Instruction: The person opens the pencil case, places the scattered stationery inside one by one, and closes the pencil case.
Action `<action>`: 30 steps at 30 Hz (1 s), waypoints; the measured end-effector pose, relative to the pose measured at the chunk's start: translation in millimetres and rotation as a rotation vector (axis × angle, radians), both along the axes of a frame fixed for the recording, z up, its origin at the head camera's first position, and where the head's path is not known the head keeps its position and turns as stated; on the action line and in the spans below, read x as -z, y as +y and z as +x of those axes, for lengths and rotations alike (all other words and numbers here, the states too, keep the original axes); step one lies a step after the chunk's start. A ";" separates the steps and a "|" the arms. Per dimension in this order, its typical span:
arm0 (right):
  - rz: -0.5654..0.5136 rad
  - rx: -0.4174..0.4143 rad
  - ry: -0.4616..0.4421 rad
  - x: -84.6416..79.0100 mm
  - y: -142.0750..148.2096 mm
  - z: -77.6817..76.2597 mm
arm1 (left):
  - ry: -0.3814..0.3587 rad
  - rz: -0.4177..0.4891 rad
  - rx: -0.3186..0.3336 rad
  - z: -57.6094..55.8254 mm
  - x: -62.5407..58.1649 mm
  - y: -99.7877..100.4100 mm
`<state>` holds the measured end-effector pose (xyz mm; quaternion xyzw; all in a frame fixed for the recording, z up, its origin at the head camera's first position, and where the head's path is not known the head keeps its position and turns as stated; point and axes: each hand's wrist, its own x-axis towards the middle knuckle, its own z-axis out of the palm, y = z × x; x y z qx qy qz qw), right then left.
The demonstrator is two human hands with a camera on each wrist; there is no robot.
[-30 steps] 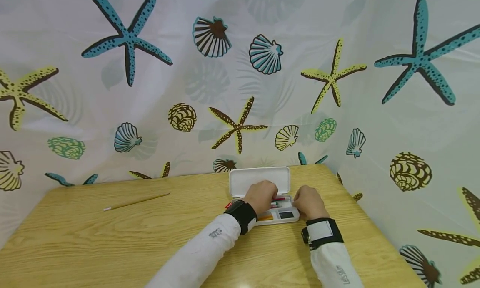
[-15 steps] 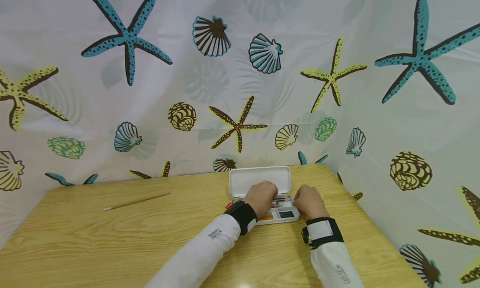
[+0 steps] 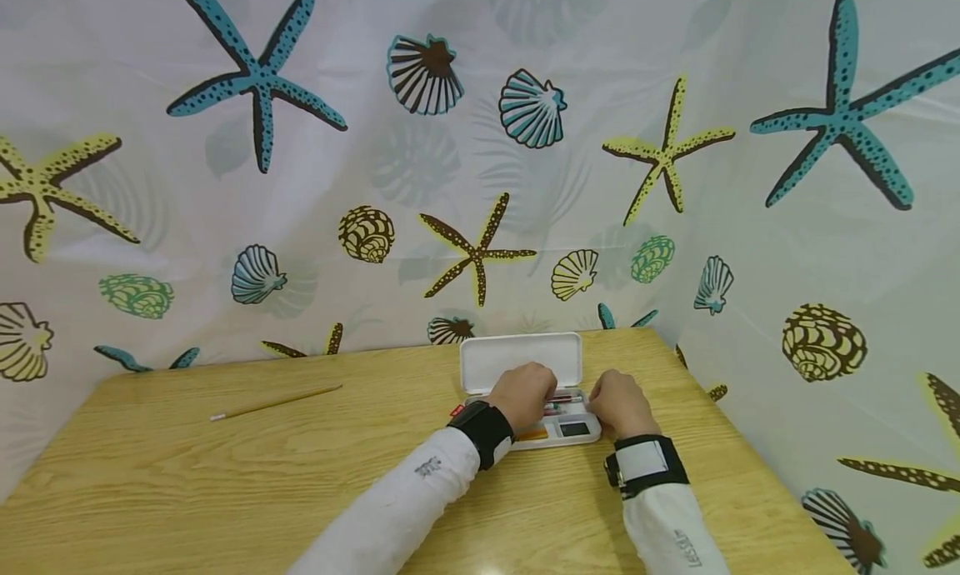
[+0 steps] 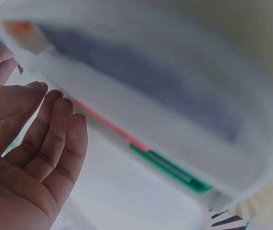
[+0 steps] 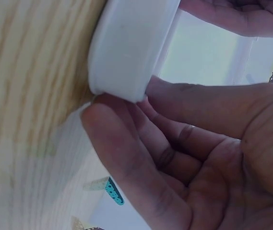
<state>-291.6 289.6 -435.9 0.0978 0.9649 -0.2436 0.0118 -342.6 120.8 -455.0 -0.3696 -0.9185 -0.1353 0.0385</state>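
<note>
An open white pencil case [image 3: 547, 444] lies near the back of the table, its lid [image 3: 521, 358] raised. My left hand [image 3: 521, 396] reaches over its left part with bent fingers. In the left wrist view, the fingertips meet one end of a thin red pen [image 4: 110, 122]; whether they pinch it is hidden. Beside that lies a green pen or marker [image 4: 170, 172]. My right hand [image 3: 621, 404] holds the case's right end, thumb at the rim and fingers around the underside, as the right wrist view shows. A dark block [image 3: 574, 429] and an orange item [image 3: 533, 434] sit in the front compartments.
A yellow pencil [image 3: 277, 402] with a white end lies on the wooden table [image 3: 225, 492], well left of the case. A small red tag [image 3: 457, 410] sticks out at the case's left side. Starfish-and-shell cloth [image 3: 480, 158] hangs behind and to the right.
The red pens beside my left hand have shifted slightly inside the case. Both hands stay almost where they were, and the case and yellow pencil have not moved.
</note>
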 end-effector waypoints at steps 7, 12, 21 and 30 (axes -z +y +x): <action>0.012 -0.014 0.005 -0.7 0.6 0.6 | 0.036 0.064 0.071 9.9 -22.1 -3.2; 0.005 -0.016 0.002 -0.6 1.3 -0.1 | 0.036 0.095 0.103 19.2 -46.4 -6.5; -0.001 -0.008 -0.021 -0.3 0.2 -1.1 | 0.076 0.243 0.087 22.5 -86.7 -37.7; 0.006 0.004 -0.006 2.6 0.6 -1.6 | 0.095 0.446 0.025 27.7 -116.4 -87.0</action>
